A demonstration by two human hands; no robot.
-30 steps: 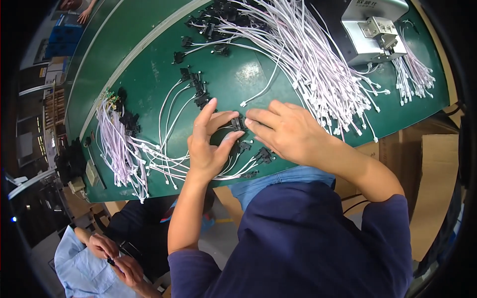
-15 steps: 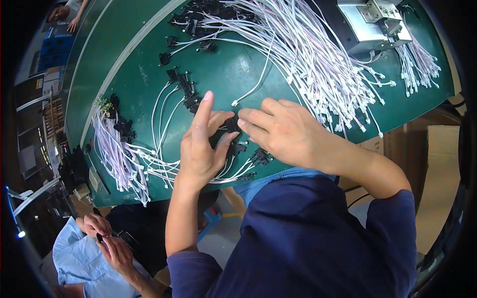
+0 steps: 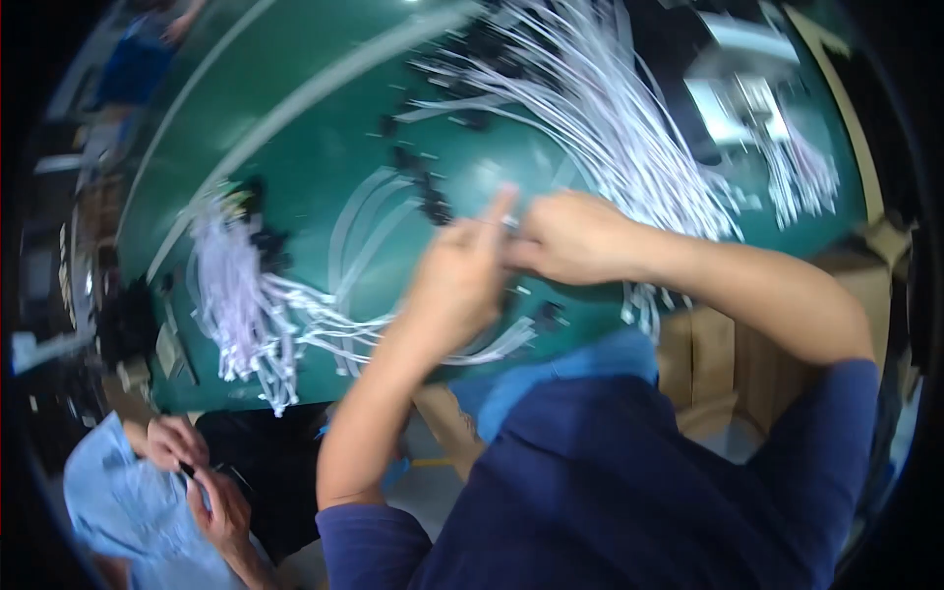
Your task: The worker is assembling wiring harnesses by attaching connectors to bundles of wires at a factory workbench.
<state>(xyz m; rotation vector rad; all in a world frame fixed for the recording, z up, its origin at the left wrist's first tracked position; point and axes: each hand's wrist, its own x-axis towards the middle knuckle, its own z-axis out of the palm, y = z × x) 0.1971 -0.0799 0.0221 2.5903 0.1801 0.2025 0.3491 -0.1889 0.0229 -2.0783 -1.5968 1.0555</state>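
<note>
My left hand [image 3: 460,273] and my right hand [image 3: 585,241] meet above the green table [image 3: 305,202], both blurred by motion. Their fingers are pinched closely together. A small pale piece [image 3: 510,224] shows between the fingertips, too smeared to name. The left fingers hide whatever else they hold. Just beyond the left hand lies a row of black plastic parts [image 3: 429,193] with white wires curving off to the left. More white wires [image 3: 501,346] with black ends lie beside my left wrist, near the table's front edge.
A large bundle of white cables [image 3: 629,138] fans across the far right. Behind it stand a metal device [image 3: 723,108] and a smaller cable bundle [image 3: 801,177]. Another bundle [image 3: 231,295] lies at left. At lower left, a co-worker's hands [image 3: 221,516] hold something dark.
Both hands have drawn together, and the left fingers have closed in toward the right. The black part seen at the left fingers is now hidden. The single loose white cable no longer shows beyond the hands.
</note>
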